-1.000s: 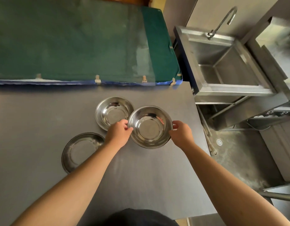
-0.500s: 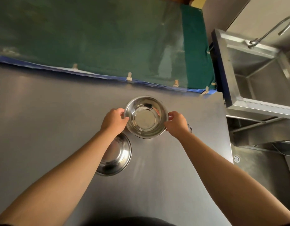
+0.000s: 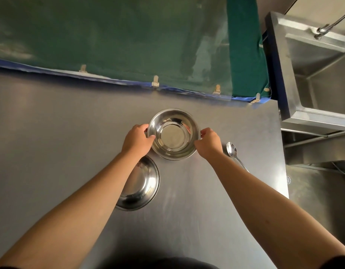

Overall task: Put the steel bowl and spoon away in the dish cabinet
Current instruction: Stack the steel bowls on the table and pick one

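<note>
A shiny steel bowl (image 3: pixel 173 133) is at the middle of the steel table (image 3: pixel 51 133), held by both hands. My left hand (image 3: pixel 137 139) grips its left rim and my right hand (image 3: pixel 208 141) grips its right rim. It sits on or just above the table; I cannot tell which. A steel spoon (image 3: pixel 233 153) lies on the table right of my right hand, its handle partly hidden by my forearm. The dish cabinet is not in view.
A second steel bowl (image 3: pixel 142 185) lies under my left forearm. A green cloth-covered panel (image 3: pixel 129 39) runs along the table's far edge. A steel sink (image 3: pixel 319 74) with a tap stands at the right, past the table's right edge.
The view has swung left and forward. Both hands have carried the bowl away from the other bowls toward the far side of the table. The spoon has come into view.
</note>
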Demonstrator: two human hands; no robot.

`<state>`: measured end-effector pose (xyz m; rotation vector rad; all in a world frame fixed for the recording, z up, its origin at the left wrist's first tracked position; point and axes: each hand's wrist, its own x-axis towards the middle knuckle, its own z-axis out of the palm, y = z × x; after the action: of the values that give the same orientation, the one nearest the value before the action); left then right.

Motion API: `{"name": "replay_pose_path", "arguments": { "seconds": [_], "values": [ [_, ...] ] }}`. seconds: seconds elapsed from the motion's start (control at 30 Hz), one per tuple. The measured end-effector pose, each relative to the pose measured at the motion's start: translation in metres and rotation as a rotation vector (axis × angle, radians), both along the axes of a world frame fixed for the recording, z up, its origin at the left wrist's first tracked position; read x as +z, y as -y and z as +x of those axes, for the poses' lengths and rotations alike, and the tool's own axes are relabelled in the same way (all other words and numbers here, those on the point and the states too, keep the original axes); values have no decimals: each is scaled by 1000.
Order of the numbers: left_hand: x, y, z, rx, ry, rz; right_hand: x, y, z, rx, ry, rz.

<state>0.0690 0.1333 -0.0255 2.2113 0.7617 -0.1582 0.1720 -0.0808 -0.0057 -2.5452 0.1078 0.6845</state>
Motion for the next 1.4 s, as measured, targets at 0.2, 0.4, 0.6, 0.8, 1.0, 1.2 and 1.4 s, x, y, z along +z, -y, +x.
{"name": "replay_pose_path", "arguments": {
  "seconds": [0.2, 0.4, 0.6, 0.8, 1.0, 1.2, 1.4],
  "values": [
    [-1, -2, -6, -30, -15, -37, 1, 0, -5, 4, 0, 18],
    [6, -14, -22, -24, -43, -18, 12, 0, -20, 42, 54, 4],
    [11, -39, -66, 11, -107, 1, 23, -8, -57, 123, 120, -13],
    [1, -53, -116, 63, -207, -34, 21, -26, -108, 213, 68, 69],
    [-10, -55, -147, 178, -224, -186, 3, -43, -141, 91, -303, 183],
    [-13, -54, -161, 247, -191, -287, -6, -51, -158, -70, -449, 273],
    [-13, -53, -172, 296, -175, -338, -13, -50, -162, -215, -581, 406]
  ]
}}
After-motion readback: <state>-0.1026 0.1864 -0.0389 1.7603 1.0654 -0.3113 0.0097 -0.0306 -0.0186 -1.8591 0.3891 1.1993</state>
